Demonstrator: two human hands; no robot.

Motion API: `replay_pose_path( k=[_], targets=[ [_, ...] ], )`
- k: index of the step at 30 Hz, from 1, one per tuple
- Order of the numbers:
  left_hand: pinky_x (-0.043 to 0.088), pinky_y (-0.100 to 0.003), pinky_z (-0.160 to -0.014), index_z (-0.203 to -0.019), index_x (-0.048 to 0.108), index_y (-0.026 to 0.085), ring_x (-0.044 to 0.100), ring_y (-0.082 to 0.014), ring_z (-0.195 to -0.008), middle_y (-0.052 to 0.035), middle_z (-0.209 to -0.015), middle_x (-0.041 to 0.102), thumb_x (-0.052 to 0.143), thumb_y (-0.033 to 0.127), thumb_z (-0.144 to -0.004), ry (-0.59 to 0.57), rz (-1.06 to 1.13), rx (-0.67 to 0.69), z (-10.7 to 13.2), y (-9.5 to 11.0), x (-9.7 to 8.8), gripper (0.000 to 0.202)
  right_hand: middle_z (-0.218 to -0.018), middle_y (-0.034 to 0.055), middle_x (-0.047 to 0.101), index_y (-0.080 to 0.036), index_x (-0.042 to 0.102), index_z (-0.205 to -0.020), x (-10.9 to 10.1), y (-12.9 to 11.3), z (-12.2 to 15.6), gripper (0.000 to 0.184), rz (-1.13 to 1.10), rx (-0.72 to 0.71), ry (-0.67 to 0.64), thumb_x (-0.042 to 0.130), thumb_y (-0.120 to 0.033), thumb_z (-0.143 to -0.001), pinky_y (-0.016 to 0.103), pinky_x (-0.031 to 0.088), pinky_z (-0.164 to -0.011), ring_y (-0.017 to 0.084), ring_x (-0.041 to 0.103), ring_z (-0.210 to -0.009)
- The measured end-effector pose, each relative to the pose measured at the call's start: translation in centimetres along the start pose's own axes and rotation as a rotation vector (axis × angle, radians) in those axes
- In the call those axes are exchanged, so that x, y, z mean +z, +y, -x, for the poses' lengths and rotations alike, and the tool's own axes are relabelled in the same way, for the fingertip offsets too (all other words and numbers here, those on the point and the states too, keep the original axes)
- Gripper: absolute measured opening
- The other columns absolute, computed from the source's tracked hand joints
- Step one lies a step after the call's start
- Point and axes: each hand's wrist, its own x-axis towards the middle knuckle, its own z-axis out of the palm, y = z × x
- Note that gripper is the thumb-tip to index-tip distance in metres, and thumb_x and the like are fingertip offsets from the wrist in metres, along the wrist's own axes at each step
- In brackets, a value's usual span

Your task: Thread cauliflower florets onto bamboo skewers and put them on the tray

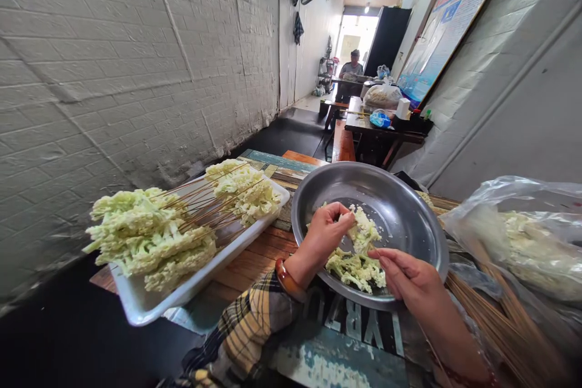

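Note:
Over the steel bowl [409, 206], my left hand [324, 235] has its fingers closed on a cauliflower floret [364, 231]. My right hand [413, 279] pinches a thin bamboo skewer [430, 342], whose shaft runs back below the wrist. The skewer's tip end is close to the floret; whether it has gone in I cannot tell. More loose cauliflower pieces [352, 270] and crumbs lie in the bowl beneath my hands. To the left, a white tray [200, 279] bears skewered cauliflower [150, 233] in two bunches, florets at both ends and sticks between.
Right of the bowl lies a bundle of bamboo skewers [495, 315] beside a clear plastic bag [536, 242] of cauliflower. Everything stands on a wooden table [268, 245]. Beyond are a bench [343, 140], another table [364, 124] with bags, and a seated person [352, 65]. A brick-patterned wall [122, 73] borders the left.

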Motion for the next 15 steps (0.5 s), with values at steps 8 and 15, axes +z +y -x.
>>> replay_pose_path(
  k=[8,15],
  targets=[
    [0.025,-0.023,-0.053,-0.059,0.048,0.018,0.033,-0.0090,-0.055,0.0052,-0.056,0.040,0.054,0.029,-0.069,0.066,-0.064,-0.026,-0.9,-1.2,-0.1,0.017,-0.048,-0.0058,0.045,-0.013,0.072,-0.102,0.7,0.3,-0.6,0.045,-0.008,0.009,-0.039,0.054,-0.052,-0.087,0.024,0.031,-0.044,0.011,0.040,-0.043],
    [0.026,-0.023,-0.052,-0.056,0.050,0.017,0.036,-0.0087,-0.053,0.0046,-0.055,0.043,0.059,0.027,-0.069,0.022,-0.041,0.009,-1.8,0.3,0.0,0.019,-0.052,-0.0032,0.055,-0.016,0.073,-0.107,-0.1,-2.1,0.1,0.041,0.241,-0.138,0.013,0.054,-0.047,-0.088,0.028,0.041,-0.053,0.015,0.051,-0.050]
  ],
)
